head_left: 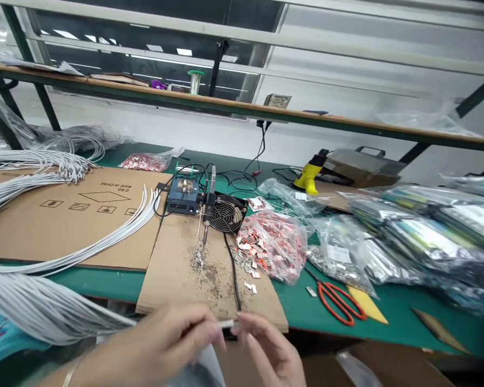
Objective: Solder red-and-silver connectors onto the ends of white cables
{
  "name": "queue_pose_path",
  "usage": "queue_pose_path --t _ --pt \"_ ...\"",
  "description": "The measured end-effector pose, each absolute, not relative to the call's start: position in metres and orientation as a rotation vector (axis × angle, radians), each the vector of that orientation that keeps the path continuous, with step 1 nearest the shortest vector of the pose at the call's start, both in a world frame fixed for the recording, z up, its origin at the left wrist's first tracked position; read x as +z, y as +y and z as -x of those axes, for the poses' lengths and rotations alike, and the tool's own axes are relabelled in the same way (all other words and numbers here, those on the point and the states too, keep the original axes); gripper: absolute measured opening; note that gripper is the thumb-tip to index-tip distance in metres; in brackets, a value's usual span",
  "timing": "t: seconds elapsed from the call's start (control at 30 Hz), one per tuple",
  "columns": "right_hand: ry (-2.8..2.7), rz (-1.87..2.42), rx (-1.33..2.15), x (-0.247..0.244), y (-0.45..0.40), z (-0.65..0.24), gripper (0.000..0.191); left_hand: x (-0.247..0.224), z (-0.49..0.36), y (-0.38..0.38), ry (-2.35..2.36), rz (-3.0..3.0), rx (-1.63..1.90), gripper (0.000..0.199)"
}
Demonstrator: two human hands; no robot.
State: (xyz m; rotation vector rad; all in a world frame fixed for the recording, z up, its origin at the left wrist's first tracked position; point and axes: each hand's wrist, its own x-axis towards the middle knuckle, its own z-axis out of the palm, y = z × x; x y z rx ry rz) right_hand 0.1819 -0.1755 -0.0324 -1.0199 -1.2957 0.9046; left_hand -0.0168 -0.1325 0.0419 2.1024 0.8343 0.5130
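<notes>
At the bench's front edge, my left hand pinches a white cable, whose short end pokes out past the fingertips. My right hand meets that end with curled fingers; whatever lies between its fingertips is too small and blurred to make out. Left of my hands hangs a thick bundle of white cables. Beyond them, a soldering iron stands upright over a scatter of metal bits on a cardboard sheet. Small connectors lie loose by an open bag of red-and-silver connectors.
A blue soldering station and a black fan stand mid-bench. Red-handled scissors lie to the right, before piled plastic bags. More white cables rest on cardboard at left. A yellow heat gun sits behind, under a shelf.
</notes>
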Motion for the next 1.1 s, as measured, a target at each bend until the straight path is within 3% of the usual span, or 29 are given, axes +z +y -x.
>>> queue_pose_path --t 0.1,0.23,0.47,0.67,0.87,1.03,1.1 --pt "-1.422 0.92 0.929 -0.026 -0.171 -0.167 0.017 0.021 0.011 -0.155 0.857 -1.973 0.53 0.038" --pt "-1.452 0.945 0.927 -0.028 -0.173 -0.155 0.005 -0.003 0.012 -0.169 1.02 -1.845 0.563 0.032" --pt "-1.34 1.047 1.149 -0.038 -0.179 -0.151 0.014 -0.029 0.016 -0.167 0.891 -1.606 0.781 0.032" --pt "-1.304 1.017 1.196 -0.035 -0.177 -0.144 0.021 -0.032 0.018 -0.166 0.917 -1.954 0.956 0.021" --pt "-0.833 0.81 1.262 -0.035 -0.169 -0.141 0.03 -0.035 0.02 -0.169 0.959 -1.758 0.961 0.021" --pt "-1.153 0.964 1.135 -0.035 -0.172 -0.147 0.005 -0.035 0.022 -0.167 0.97 -1.581 0.969 0.027" --pt "-1.317 0.991 1.093 -0.031 -0.174 -0.146 0.005 -0.032 0.022 -0.166 0.963 -1.728 0.992 0.023"
